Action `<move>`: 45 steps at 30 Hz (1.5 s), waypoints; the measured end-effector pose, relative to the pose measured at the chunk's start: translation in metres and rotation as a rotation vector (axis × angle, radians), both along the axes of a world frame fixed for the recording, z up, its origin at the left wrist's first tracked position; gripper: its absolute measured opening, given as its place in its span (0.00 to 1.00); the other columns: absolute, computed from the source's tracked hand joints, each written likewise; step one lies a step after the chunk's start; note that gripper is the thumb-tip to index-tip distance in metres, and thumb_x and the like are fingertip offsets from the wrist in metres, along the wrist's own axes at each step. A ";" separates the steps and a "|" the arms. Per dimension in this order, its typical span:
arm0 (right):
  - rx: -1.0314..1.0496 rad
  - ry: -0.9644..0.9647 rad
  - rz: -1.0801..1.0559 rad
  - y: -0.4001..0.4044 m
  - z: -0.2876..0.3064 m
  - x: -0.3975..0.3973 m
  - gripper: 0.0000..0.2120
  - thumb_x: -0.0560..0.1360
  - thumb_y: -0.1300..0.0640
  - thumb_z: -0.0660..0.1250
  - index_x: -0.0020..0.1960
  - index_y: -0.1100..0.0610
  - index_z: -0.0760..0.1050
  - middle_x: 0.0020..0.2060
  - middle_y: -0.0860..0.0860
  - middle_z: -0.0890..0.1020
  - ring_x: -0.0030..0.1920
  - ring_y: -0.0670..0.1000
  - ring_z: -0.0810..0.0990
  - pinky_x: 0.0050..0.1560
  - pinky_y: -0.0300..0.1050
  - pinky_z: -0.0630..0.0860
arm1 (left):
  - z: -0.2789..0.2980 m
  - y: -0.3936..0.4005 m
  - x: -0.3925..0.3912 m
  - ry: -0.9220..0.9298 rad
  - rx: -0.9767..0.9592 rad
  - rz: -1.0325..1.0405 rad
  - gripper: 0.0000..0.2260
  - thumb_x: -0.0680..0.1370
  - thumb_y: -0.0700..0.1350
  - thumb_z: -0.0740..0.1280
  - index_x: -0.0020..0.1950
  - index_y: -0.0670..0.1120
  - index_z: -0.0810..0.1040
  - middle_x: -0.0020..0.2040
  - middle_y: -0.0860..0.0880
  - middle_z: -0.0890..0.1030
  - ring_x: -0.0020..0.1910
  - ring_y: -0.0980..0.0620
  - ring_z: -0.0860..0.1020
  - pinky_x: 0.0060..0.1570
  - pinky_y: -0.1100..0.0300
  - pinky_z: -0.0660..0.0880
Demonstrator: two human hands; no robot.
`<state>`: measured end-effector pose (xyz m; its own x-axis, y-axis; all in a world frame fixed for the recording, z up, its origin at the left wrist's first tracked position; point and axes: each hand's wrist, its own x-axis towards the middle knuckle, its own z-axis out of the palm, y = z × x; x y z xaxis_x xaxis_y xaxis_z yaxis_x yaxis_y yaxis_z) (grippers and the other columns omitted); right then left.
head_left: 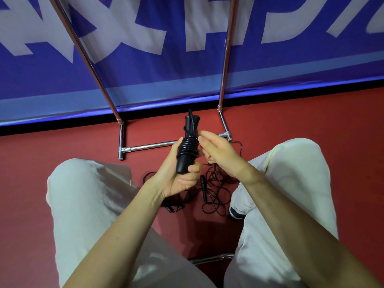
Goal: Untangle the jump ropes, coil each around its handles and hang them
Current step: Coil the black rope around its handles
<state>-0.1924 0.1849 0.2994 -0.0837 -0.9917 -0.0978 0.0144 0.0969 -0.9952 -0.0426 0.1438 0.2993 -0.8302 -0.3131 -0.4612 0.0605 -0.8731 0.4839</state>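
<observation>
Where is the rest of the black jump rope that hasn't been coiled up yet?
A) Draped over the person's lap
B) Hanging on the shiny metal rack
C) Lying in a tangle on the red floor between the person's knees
C: the loose black rope lies tangled on the red floor, below the left hand gripping the coiled black handles.

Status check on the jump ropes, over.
Left hand grips handles, rope coiled round. Right hand winding cord. Tangled ropes on floor. Rack not yet used.
</observation>
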 end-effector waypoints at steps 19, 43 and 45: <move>0.046 -0.031 -0.211 0.011 -0.006 0.008 0.07 0.77 0.56 0.68 0.46 0.60 0.75 0.26 0.47 0.71 0.23 0.44 0.65 0.25 0.36 0.62 | -0.010 -0.004 -0.003 -0.572 -0.537 0.135 0.24 0.83 0.58 0.53 0.55 0.42 0.80 0.44 0.41 0.85 0.39 0.43 0.82 0.41 0.56 0.78; 0.038 0.375 -0.223 0.008 -0.015 0.010 0.09 0.79 0.62 0.64 0.42 0.54 0.79 0.39 0.47 0.81 0.37 0.41 0.77 0.42 0.31 0.70 | -0.002 -0.002 -0.007 -0.650 -0.685 0.537 0.17 0.83 0.50 0.58 0.42 0.42 0.78 0.34 0.44 0.79 0.27 0.53 0.75 0.26 0.62 0.73; 0.106 0.146 -0.145 0.008 -0.008 0.009 0.14 0.81 0.62 0.59 0.41 0.53 0.79 0.34 0.46 0.77 0.32 0.42 0.72 0.37 0.34 0.68 | -0.002 -0.004 -0.006 -0.648 -0.681 0.559 0.18 0.83 0.51 0.58 0.42 0.42 0.78 0.33 0.43 0.79 0.27 0.51 0.75 0.28 0.60 0.73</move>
